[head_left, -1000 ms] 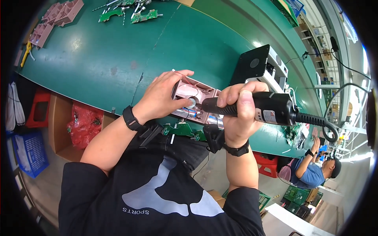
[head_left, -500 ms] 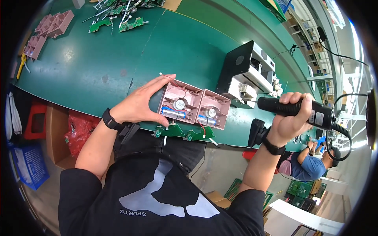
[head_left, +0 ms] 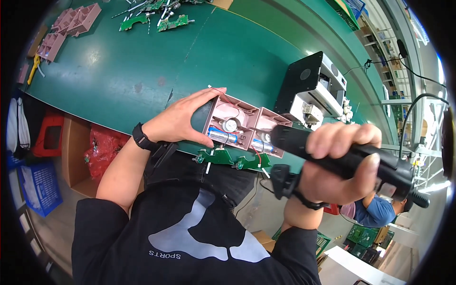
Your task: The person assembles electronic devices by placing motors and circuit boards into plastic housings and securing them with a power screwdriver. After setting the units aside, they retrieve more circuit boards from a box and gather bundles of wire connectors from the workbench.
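Note:
My left hand (head_left: 173, 118) grips the near pink plastic housing (head_left: 241, 104) at its left end, fingers along the top edge and thumb at the lower corner. Inside lie a round metal part (head_left: 229, 125), a blue battery (head_left: 221, 136) and thin wires. A second pink housing (head_left: 275, 118) adjoins it on the right, partly hidden behind the tool. Along the bench edge below the pair are two green circuit boards (head_left: 219, 157) (head_left: 251, 162). My right hand (head_left: 327, 178) is wrapped round a black electric screwdriver (head_left: 297, 142), whose front end points left over the second housing.
A black-and-white machine (head_left: 304, 78) stands right of the housings on the green bench (head_left: 128, 61). Circuit boards (head_left: 173, 23) are heaped at the back. More pink housings (head_left: 83, 20) and yellow-handled pliers (head_left: 34, 69) lie far left. Another person (head_left: 375, 211) sits at right.
My right hand has brought the electric screwdriver left, from beside the machine to over the second housing. My left hand keeps its grip; the whole view has shifted slightly.

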A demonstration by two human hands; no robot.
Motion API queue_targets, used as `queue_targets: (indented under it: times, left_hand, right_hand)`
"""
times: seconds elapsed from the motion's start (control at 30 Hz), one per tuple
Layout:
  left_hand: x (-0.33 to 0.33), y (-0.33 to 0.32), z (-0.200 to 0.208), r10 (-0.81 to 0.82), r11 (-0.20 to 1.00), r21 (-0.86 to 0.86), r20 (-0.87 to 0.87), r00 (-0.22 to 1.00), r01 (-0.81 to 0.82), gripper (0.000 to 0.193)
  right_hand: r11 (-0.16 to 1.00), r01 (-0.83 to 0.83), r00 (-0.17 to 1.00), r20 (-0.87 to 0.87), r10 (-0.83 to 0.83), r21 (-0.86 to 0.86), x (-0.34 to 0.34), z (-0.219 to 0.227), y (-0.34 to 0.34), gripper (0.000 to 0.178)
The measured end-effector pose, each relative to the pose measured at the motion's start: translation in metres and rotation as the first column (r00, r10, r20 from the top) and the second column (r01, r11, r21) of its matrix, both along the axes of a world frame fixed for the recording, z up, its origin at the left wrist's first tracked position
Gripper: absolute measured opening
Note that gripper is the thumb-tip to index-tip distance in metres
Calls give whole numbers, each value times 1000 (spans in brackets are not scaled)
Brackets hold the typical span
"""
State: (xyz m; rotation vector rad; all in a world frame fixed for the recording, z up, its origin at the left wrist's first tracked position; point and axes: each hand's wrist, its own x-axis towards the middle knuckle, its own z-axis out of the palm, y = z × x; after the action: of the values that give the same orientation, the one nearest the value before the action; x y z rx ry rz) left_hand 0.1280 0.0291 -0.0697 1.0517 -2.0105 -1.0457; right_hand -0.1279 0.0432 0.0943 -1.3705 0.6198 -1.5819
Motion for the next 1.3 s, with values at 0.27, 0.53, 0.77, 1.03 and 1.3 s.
queue_targets:
  times: [0.27,0.53,0.77,1.03,1.3]
  left_hand:
    - [-2,-1,-2,-9,999,-40,-63,998,7,115]
    - [3,1,1,-6,999,46,-123,992,11,111]
    - [2,2,-1,5,999,48,-77,997,-1,112]
    - [-1,3,-2,-23,999,34,-63,998,25,114]
    - [-3,0,1,-3,999,54,0,1000,3,119]
  right_hand:
    - [983,-149,970,-179,167,105,48,-50,-6,34]
    - [979,-160,960,-213,184,125,55,-61,-11,33]
    - [983,-156,954,-242,175,94,57,-65,-14,29]
    - [989,26,986,-167,-1,148,47,-54,-12,24]
    - [934,357,932,70,-357,5,-83,10,-8,25]
